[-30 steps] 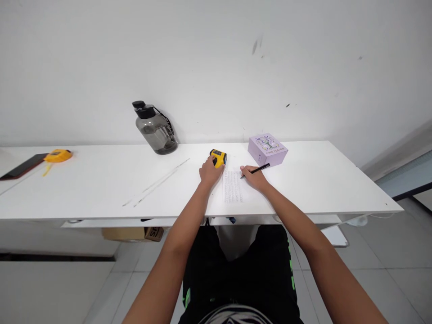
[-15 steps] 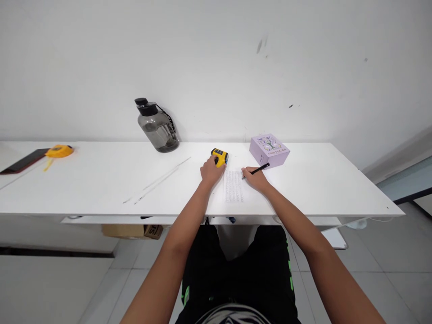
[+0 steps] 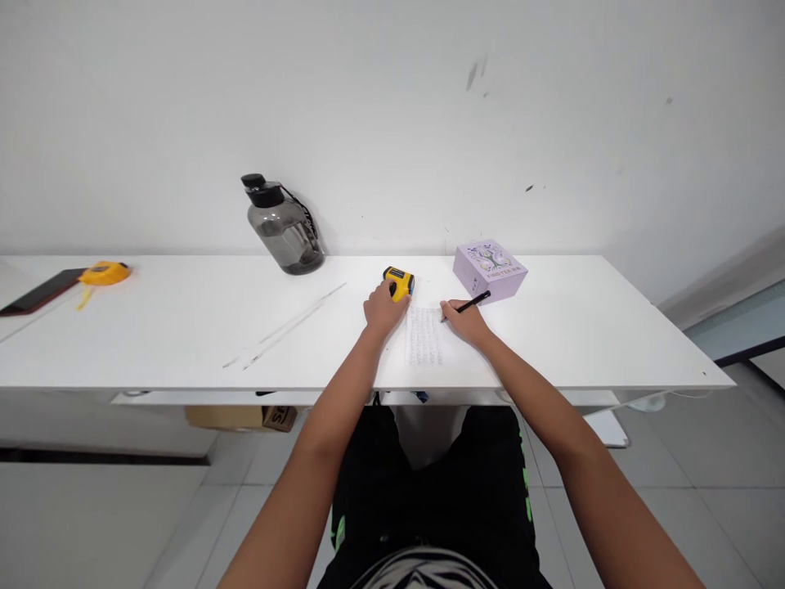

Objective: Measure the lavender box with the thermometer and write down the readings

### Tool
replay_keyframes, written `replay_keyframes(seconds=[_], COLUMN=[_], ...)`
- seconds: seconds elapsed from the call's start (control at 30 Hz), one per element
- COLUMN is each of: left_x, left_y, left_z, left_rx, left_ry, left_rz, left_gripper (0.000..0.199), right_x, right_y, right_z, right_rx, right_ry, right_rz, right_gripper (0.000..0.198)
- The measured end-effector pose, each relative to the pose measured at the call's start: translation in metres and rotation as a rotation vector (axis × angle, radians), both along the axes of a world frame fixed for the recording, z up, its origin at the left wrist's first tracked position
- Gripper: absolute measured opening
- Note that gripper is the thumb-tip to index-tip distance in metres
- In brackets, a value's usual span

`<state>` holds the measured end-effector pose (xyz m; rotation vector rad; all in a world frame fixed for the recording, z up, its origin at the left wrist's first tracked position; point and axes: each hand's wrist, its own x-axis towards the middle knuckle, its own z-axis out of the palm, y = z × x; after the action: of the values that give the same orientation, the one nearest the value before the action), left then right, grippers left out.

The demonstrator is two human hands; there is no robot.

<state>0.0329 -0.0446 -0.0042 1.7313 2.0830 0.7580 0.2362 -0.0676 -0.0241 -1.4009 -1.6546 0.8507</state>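
Note:
My left hand (image 3: 384,309) is closed around the near side of a yellow-and-black tape measure (image 3: 401,282) resting on the white desk (image 3: 552,343). Part of its body is hidden under my fingers. In my right hand (image 3: 469,321) is a black pen (image 3: 477,300), pinched so its tip meets the upper right edge of a sheet of paper (image 3: 425,339). Rows of small writing cover the sheet, too fine to read. The paper lies between my two hands.
A lilac box (image 3: 491,270) stands just beyond my right hand. A grey bottle (image 3: 285,229) leans by the wall. Farther left lie an orange tape measure (image 3: 107,273) and a dark flat object (image 3: 42,293). A cardboard box (image 3: 239,417) shows below the desk.
The pen tip and my right hand have shifted very slightly along the paper's right edge. My left hand stays on the tape measure. The whole view has tilted a little.

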Motion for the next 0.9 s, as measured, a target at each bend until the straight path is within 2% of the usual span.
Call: replay_keyframes(seconds=[0.37,0.9], left_x=[-0.0004,-0.0015], left_y=[0.0020,0.0014], left_z=[-0.0030,-0.0021], left_rx=[0.010,0.005], left_ry=[0.009,-0.013], left_rz=[-0.001,-0.002], left_gripper=[0.056,0.054], right_x=[0.0004,0.0008], right_y=[0.0005,0.0005], right_z=[0.0014,-0.0014], right_rx=[-0.035,0.017], right_ry=[0.001,0.030], right_rz=[0.034,-0.032], right_gripper=[0.039,0.039])
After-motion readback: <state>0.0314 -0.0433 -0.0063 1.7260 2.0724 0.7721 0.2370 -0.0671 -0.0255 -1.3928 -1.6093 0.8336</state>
